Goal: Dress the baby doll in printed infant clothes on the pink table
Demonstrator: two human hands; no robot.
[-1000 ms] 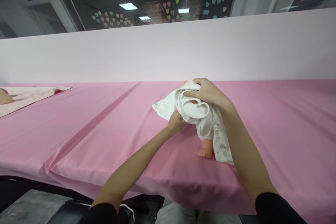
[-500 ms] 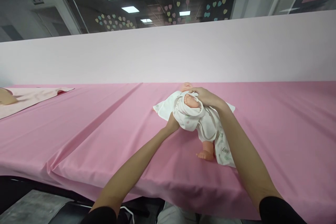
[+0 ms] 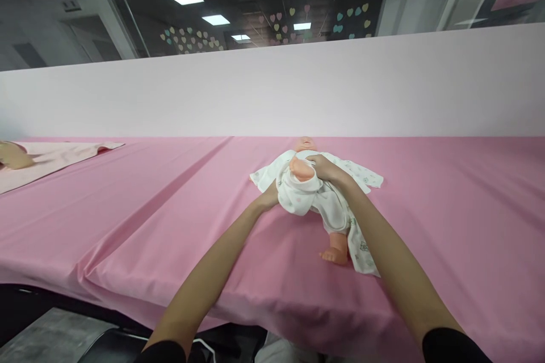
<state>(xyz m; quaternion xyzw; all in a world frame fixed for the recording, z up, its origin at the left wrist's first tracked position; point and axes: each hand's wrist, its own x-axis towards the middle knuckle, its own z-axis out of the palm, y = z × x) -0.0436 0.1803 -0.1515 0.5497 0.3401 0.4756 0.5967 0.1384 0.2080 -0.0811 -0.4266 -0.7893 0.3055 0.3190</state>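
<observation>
White printed bodysuit (image 3: 306,198), bunched on a baby doll (image 3: 305,144)

Baby doll (image 3: 338,249) lying in a baby garment (image 3: 317,210) right of centre on the covered table (image 3: 128,227), head far, foot near; a cropped, unclear form (image 3: 15,156) on a flat cloth (image 3: 63,159) at left; partition (image 3: 272,91) behind the table

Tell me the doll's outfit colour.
The doll's outfit is white with small prints, best in head view.
</observation>
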